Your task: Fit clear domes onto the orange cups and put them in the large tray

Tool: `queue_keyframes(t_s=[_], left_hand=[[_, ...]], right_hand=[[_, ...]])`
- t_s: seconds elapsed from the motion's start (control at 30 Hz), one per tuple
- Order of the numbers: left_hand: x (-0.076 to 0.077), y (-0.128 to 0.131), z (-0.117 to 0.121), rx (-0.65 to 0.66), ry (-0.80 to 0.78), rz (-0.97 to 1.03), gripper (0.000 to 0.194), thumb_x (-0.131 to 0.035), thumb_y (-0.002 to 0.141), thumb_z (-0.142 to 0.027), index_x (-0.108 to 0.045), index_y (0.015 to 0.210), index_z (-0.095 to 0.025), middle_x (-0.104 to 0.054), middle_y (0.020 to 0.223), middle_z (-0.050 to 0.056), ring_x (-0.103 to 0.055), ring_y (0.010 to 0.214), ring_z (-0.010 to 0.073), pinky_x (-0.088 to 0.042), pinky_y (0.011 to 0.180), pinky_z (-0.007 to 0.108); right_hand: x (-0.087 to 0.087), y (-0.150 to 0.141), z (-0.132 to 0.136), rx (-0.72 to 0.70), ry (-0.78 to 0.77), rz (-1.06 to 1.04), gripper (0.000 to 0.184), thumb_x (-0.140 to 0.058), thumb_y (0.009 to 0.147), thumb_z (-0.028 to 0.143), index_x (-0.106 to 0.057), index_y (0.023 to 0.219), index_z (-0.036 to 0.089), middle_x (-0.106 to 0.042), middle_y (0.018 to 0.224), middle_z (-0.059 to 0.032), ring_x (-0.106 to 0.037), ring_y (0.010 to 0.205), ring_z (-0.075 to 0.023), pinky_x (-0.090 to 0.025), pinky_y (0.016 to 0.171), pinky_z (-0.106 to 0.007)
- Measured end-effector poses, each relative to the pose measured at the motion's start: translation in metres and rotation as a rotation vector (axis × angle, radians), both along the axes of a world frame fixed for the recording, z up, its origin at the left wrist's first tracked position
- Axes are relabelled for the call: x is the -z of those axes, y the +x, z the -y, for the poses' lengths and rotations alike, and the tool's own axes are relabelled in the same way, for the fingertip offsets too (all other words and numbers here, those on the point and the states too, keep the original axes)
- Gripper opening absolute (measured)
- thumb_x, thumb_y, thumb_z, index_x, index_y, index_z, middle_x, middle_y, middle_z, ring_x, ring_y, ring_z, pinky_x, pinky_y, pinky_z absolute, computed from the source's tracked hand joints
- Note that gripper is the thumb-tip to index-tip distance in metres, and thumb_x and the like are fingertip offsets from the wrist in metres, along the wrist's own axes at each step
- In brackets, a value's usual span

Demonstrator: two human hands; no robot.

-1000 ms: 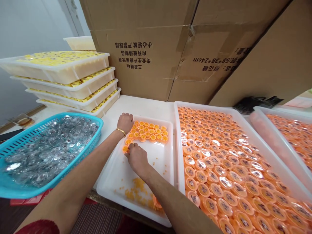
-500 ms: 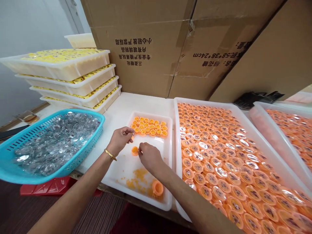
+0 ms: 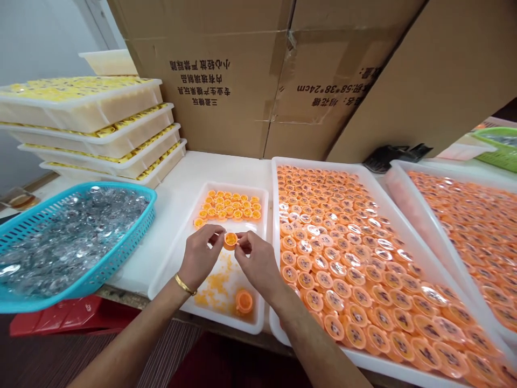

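Note:
A small round orange cup (image 3: 230, 240) with yellow-orange bits inside is held over the white tray (image 3: 264, 258) in front of me. My left hand (image 3: 202, 249), with a gold bangle on the wrist, pinches its left side between thumb and fingertips. On the opposite side, the fingers of my right hand (image 3: 257, 258) are closed on its edge. Several filled orange cups (image 3: 232, 206) stand in rows at the tray's far end. A larger orange container (image 3: 244, 302) sits near the tray's front right, beside scattered yellow-orange crumbs (image 3: 212, 291).
On the left, a blue basket (image 3: 151, 213) holds clear plastic pieces. Behind it stand stacked white trays (image 3: 133, 121) of yellow items. A large tray (image 3: 275, 215) of covered orange cups lies to the right, with another tray (image 3: 398, 186) beyond. Cardboard boxes (image 3: 226, 129) wall off the back.
My hands have come together around the orange cup, which is now raised. Another filled cup stands at the left front of the rows. The view has shifted slightly right.

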State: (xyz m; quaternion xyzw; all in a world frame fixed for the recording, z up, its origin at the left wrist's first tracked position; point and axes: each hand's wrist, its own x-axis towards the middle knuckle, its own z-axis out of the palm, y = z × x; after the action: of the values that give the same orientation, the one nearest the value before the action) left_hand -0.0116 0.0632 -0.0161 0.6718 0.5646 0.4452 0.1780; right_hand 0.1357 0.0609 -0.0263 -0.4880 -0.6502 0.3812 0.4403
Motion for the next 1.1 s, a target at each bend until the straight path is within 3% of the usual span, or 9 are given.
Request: queue_keyframes(t_s=[0.17,0.3,0.4,0.5,0.7,0.87,1.1], left_hand=[[-0.003,0.002,0.014,0.080,-0.166,0.200,0.019,-0.056,0.084,-0.030,-0.065,0.097,-0.020,-0.068,0.095,0.005,-0.064,0.083,0.0159,-0.048,0.075,0.028],[-0.008,0.000,0.008,0.120,-0.318,0.443,0.015,-0.060,0.081,-0.032,-0.067,0.084,-0.019,-0.067,0.104,0.006,-0.060,0.096,0.0189,-0.045,0.078,0.028],[-0.010,-0.001,0.000,0.179,-0.410,0.572,0.012,-0.069,0.074,-0.028,-0.068,0.080,-0.019,-0.068,0.094,0.004,-0.060,0.087,0.0167,-0.045,0.076,0.027],[-0.010,-0.001,-0.004,0.155,-0.425,0.616,0.017,-0.073,0.069,-0.027,-0.069,0.084,-0.019,-0.067,0.083,0.001,-0.057,0.076,0.0130,-0.043,0.067,0.023],[-0.010,-0.005,0.001,0.175,-0.519,0.718,0.022,-0.072,0.071,-0.029,-0.071,0.089,-0.016,-0.064,0.071,0.001,-0.047,0.056,0.0080,-0.037,0.053,0.021],[-0.008,-0.008,0.004,0.230,-0.593,0.954,0.017,-0.072,0.072,-0.024,-0.070,0.084,-0.013,-0.062,0.066,0.001,-0.052,0.058,0.0081,-0.041,0.054,0.019],[-0.009,-0.012,0.004,0.248,-0.602,1.189,0.009,-0.071,0.073,-0.016,-0.066,0.080,-0.013,-0.063,0.076,0.000,-0.059,0.065,0.0078,-0.047,0.056,0.016]], right_hand=[[-0.006,0.004,0.000,0.028,-0.048,-0.108,0.012,-0.053,0.077,0.017,-0.045,0.069,0.022,-0.068,0.097,-0.0058,-0.065,0.075,-0.0167,-0.053,0.069,-0.032],[-0.009,0.003,0.002,-0.015,-0.086,-0.158,0.011,-0.054,0.077,0.017,-0.047,0.070,0.022,-0.068,0.101,-0.0060,-0.066,0.079,-0.0171,-0.054,0.071,-0.032],[-0.009,0.003,0.004,-0.054,-0.093,-0.159,0.010,-0.056,0.077,0.017,-0.048,0.071,0.022,-0.069,0.098,-0.0054,-0.066,0.073,-0.0163,-0.054,0.069,-0.032],[-0.008,0.002,0.004,-0.048,-0.112,-0.180,0.009,-0.056,0.077,0.018,-0.049,0.073,0.021,-0.069,0.101,-0.0064,-0.066,0.073,-0.0160,-0.054,0.070,-0.033],[-0.007,0.002,0.003,-0.018,-0.161,-0.283,0.012,-0.060,0.079,0.026,-0.050,0.074,0.021,-0.068,0.103,-0.0081,-0.067,0.081,-0.0179,-0.055,0.074,-0.034],[-0.007,0.001,0.003,0.004,-0.176,-0.308,0.011,-0.062,0.077,0.024,-0.051,0.075,0.020,-0.067,0.104,-0.0089,-0.068,0.085,-0.0189,-0.055,0.076,-0.034],[-0.008,0.002,0.003,0.032,-0.173,-0.311,0.011,-0.062,0.076,0.024,-0.052,0.075,0.020,-0.067,0.104,-0.0083,-0.068,0.085,-0.0194,-0.055,0.076,-0.036]])
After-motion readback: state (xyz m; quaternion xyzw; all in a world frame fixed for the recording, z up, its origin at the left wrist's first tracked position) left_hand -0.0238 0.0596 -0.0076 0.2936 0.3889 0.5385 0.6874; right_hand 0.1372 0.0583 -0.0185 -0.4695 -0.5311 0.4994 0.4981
